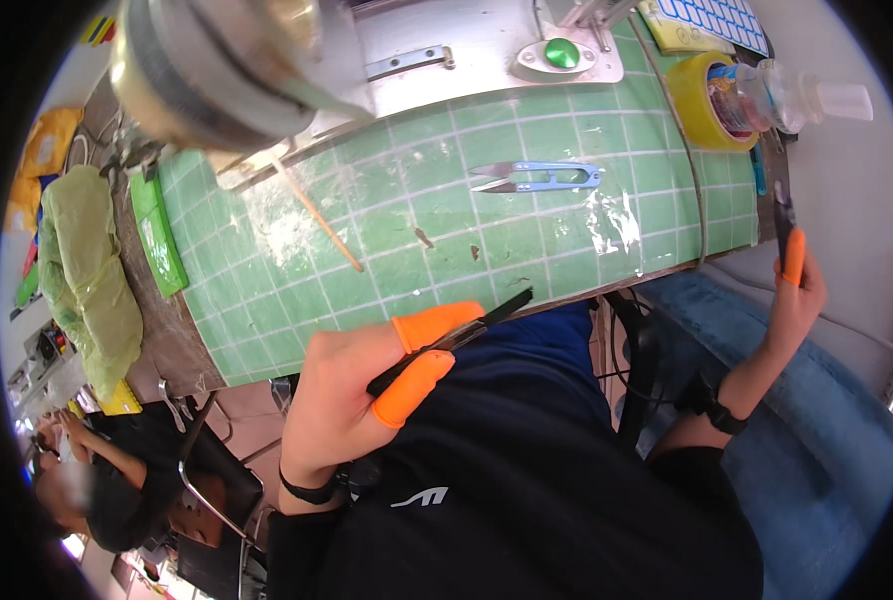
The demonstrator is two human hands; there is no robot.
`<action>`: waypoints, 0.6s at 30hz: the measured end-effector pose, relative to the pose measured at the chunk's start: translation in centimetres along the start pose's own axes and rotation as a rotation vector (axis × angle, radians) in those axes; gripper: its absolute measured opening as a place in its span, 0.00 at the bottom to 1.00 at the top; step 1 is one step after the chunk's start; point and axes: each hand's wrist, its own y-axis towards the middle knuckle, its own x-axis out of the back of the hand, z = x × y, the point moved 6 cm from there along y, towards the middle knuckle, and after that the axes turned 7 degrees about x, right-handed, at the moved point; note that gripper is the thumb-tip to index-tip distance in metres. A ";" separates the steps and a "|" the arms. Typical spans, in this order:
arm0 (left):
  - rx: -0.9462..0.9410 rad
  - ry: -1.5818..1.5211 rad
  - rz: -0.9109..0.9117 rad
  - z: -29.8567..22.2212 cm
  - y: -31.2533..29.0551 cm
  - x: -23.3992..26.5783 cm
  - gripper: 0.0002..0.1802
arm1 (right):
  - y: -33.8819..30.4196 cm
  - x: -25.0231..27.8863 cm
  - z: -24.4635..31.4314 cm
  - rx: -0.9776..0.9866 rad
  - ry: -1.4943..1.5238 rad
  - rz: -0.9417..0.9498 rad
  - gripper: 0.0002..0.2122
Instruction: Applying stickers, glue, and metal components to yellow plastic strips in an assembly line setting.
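My left hand (pixel 342 385), with orange finger cots on thumb and forefinger, is closed on a slim black strip-like piece (pixel 502 308) held over the table's near edge. Its broader dark end points up to the right, and its exact kind is unclear. Out at the far right, my right hand (pixel 799 290), also wearing an orange finger cot, grips a slender dark tool (pixel 785 215) pointing upward, whose kind I cannot make out. Blue-handled thread snips (pixel 552 177) lie on the green checked tabletop (pixel 417 210), beyond both hands.
A metal machine with a round, blurred part (pixel 217 70) and a green button (pixel 562 53) stands at the back. A yellow tape roll (pixel 702 95) and a clear bottle (pixel 782 95) are at right. A thin wooden stick (pixel 317 215) lies left. Another person (pixel 117 480) sits lower left.
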 end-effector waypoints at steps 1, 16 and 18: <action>0.001 0.005 0.007 0.1 0.0 -0.4 0.19 | 0.4 -0.3 -0.7 0.020 -0.066 0.060 0.12; 0.224 -0.138 0.005 0.6 0.6 -0.9 0.17 | 1.4 -3.9 -0.1 -0.115 0.038 0.210 0.09; 0.071 -0.061 -0.082 1.1 0.7 -1.2 0.16 | 1.3 -4.5 0.1 -0.095 0.046 0.244 0.09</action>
